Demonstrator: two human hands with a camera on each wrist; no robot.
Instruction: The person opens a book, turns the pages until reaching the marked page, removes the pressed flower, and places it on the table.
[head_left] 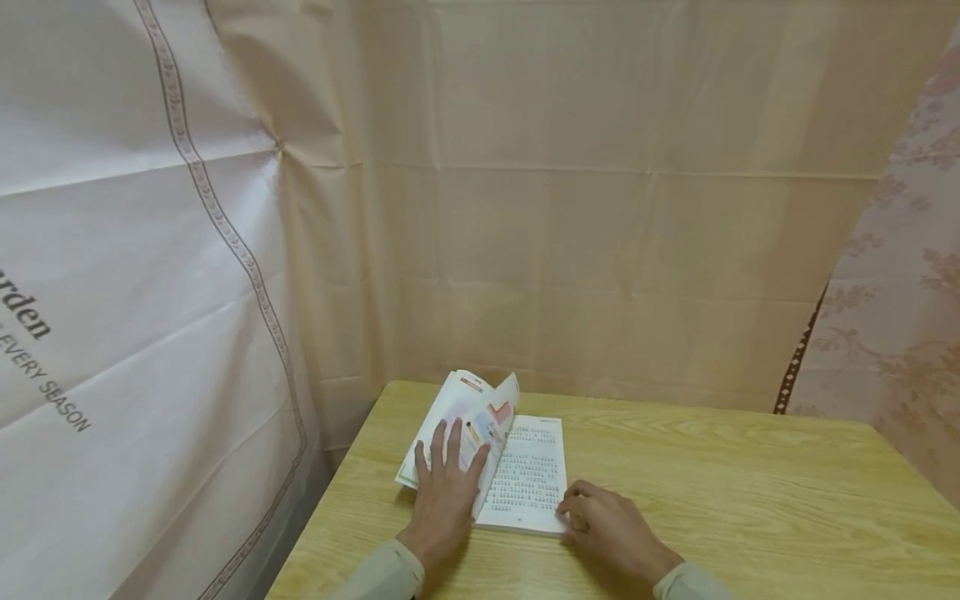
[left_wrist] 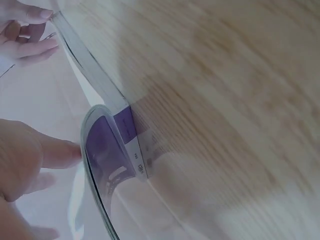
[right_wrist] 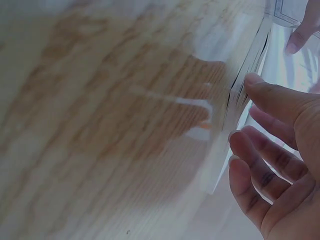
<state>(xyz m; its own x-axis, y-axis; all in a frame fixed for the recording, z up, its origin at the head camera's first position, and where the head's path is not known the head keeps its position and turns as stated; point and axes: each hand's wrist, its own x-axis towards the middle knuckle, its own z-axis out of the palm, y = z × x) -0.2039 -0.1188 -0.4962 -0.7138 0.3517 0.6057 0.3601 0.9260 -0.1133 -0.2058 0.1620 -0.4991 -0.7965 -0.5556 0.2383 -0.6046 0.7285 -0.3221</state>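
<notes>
An open paperback book (head_left: 525, 475) lies on the wooden table, its right page full of small printed text. The left part, with coloured pictures, stands partly raised, and one leaf curls up near the spine. My left hand (head_left: 447, 492) rests on this left part with its fingers spread. In the left wrist view the purple and white spine (left_wrist: 127, 125) shows beneath the bowed cover. My right hand (head_left: 607, 527) is at the lower right corner of the right page, fingers curled. In the right wrist view its thumb (right_wrist: 260, 89) presses the page edges, with the index finger over the page.
The light wood table (head_left: 712, 492) extends to the right of the book. A beige cloth (head_left: 570, 208) hangs behind its far edge. White printed cloth (head_left: 150, 333) hangs at the left, and flowered cloth (head_left: 892, 317) at the right.
</notes>
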